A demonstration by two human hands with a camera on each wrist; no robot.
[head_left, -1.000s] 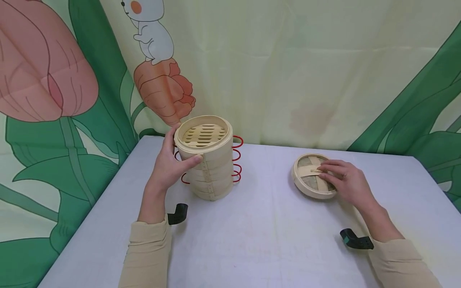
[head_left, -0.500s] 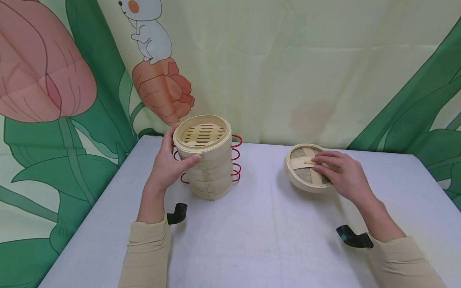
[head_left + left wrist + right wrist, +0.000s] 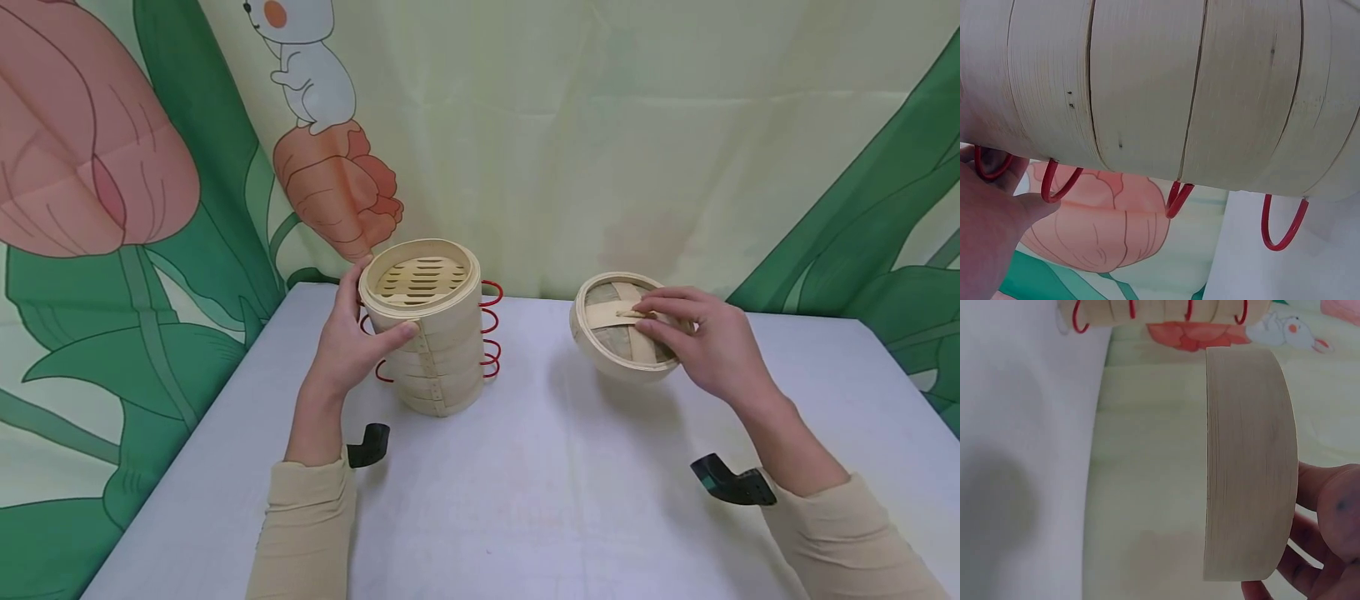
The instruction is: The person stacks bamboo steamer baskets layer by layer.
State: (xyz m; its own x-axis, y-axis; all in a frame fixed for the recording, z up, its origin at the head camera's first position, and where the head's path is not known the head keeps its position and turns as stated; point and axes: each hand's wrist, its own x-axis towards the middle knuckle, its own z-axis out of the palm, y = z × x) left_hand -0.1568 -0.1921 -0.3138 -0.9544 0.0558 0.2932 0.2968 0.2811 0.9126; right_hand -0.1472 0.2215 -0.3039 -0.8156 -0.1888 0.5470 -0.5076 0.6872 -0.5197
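Note:
A tall stack of round bamboo steamer baskets stands upright on the left half of the table, its slatted top tier uncovered. My left hand grips its upper part, thumb across the front and fingers round the left side; the fingertips are hidden behind it. Red loops stick out from the tiers. To the right, my right hand pinches the small handle of the bamboo steamer lid. The lid hangs tilted above the table, apart from the stack, with its shadow below. In the right wrist view the lid's side wall shows.
A white cloth covers the table. Right behind its back edge hangs a printed curtain with a rabbit, a carrot and green leaves. Black camera mounts sit at both wrists.
My right hand has lifted the lid off the table and carried it up and to the left, towards the stack. The left hand and the stack stay in place.

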